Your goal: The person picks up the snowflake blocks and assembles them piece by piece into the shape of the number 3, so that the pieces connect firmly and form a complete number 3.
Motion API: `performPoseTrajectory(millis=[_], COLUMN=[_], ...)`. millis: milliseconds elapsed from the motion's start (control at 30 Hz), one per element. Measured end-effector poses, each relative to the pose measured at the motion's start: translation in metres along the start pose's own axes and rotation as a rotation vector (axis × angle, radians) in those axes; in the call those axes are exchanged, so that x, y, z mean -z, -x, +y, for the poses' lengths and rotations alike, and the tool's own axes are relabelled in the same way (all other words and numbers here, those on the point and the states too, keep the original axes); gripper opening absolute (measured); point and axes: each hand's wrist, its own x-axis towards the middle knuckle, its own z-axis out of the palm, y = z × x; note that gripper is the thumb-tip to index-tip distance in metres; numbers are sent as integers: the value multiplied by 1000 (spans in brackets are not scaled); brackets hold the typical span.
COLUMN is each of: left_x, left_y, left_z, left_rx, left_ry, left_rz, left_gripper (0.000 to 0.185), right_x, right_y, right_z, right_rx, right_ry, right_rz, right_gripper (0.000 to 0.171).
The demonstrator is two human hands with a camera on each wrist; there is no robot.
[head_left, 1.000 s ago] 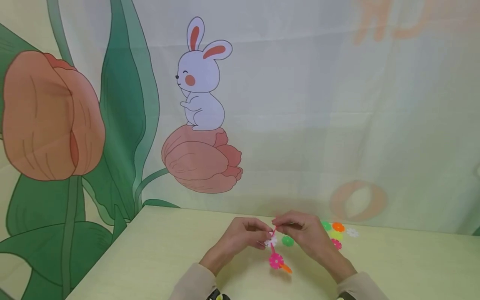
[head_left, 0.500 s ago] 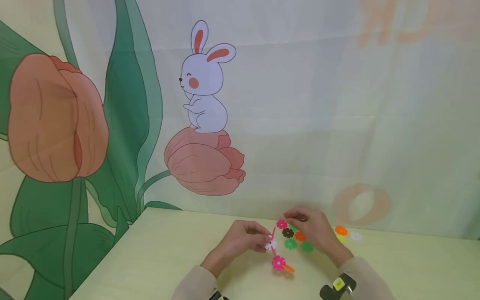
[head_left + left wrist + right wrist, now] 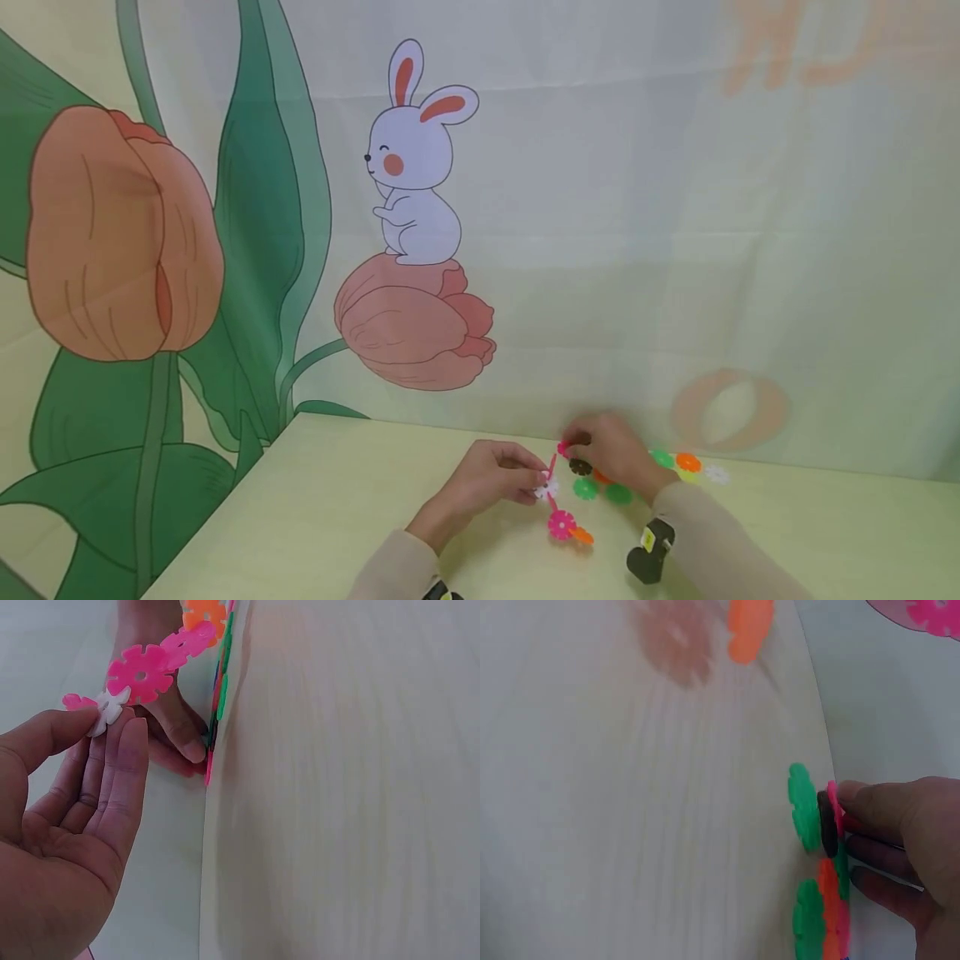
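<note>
Left hand (image 3: 491, 479) pinching flower chain (image 3: 555, 500), right hand (image 3: 611, 458) touching discs (image 3: 600, 483)

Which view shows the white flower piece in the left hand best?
The left wrist view: the white flower piece sits close up, pinched at the left hand's fingertips, joined to a pink piece. The head view shows it only small, at. The right wrist view does not show it.
</note>
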Motion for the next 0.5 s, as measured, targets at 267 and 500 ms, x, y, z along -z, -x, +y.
performPoseTrajectory(millis=[267,500], left_x=[-1,-1], left_y=[0,1], left_z=[1,0], left_rx=[11,6], left_ry=[-16,-18], left_rz=[-2,-5], left_gripper=[8,9], right_x=[-6,-7], right_y=[-3,-4], right_z=[-6,-7], right_rx=[-37,-49], right_ry=[70,95], right_rz=[-32,-18], right_gripper=[8,4])
